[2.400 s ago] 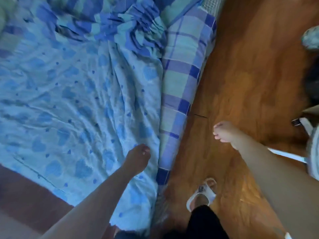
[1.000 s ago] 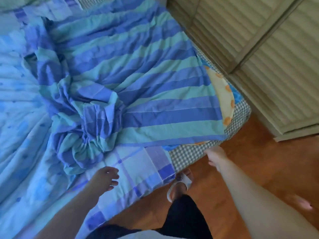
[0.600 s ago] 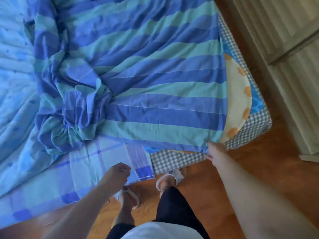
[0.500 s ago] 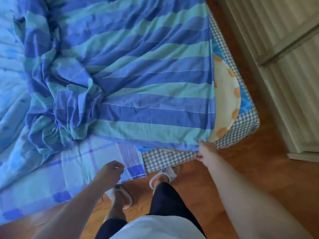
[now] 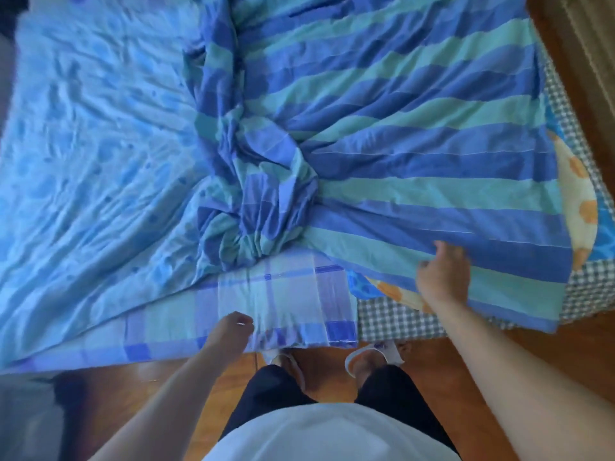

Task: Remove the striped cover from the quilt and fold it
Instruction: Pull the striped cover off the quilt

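Your right hand (image 5: 441, 277) rests on the striped cover (image 5: 416, 144) near its front edge, fingers curled into the cloth; whether they pinch it or only press is hard to tell. Your left hand (image 5: 229, 331) hovers with fingers loosely curled at the hanging edge of the checked sheet (image 5: 283, 307), holding nothing. One cover lies on the right half of the bed, stripes running left to right, its left side bunched into a twisted knot. One pale blue quilt (image 5: 90, 154) spreads to the left, cut off by the frame. Beneath the cover's right edge peeks a cloth with orange spots (image 5: 579, 191), mostly hidden. Your two slippers (image 5: 366, 356) stand on the wooden floor (image 5: 565, 354).
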{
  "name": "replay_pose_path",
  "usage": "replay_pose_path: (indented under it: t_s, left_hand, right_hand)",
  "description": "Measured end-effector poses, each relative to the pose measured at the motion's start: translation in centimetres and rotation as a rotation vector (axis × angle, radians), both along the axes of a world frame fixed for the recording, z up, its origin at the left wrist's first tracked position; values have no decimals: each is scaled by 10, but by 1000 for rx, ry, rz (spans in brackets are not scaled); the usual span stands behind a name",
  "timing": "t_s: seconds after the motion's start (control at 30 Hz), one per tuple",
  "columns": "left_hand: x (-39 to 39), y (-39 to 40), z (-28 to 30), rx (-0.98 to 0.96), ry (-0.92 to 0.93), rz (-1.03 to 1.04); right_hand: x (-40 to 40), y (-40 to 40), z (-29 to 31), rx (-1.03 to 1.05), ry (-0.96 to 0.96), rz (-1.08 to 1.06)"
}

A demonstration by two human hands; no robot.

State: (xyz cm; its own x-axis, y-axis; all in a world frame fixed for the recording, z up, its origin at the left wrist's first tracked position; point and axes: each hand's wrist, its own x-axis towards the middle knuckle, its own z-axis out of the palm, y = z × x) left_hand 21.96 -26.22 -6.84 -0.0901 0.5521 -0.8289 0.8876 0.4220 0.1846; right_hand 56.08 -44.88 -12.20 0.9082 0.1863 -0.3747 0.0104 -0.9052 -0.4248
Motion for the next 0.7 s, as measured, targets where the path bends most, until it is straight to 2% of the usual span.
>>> replay_pose_path:
  t_s: [0.07,0.17,0.2,0.27,0.33,0.37,0.47,0.57,0.63,0.7]
  left_hand:
    - [-18,22,-11,-23,-31,92]
    - [-55,70,-39,14,-39,300]
    - [-66,91,-54,70,-7,261]
    - [-77,130,-81,287,16,109]
    - [-74,162,-98,393,-174,66]
    - [-64,174,-99,380,-329,81]
    - [-19,193,-97,185,-709,103]
    - [29,201,-91,-8,-799,68]
    - [51,197,-80,-127,-886,44]
    - [70,190,-67,-219,-967,-174]
  right_hand:
    - [-51,59,-1,90,256,264]
    - [-107,131,-24,154,334,479]
    - [-120,153,-27,161,345,504]
    - [-141,196,-30,219,366,423]
    - [-155,238,-37,279,365,300]
    - [-162,253,-39,268,312,270]
    - [-202,281,-37,277,205,425]
    - [-237,283,-42,324,123,623]
    - [-232,281,-42,380,136,519]
    - [-220,277,-50,360,220,404]
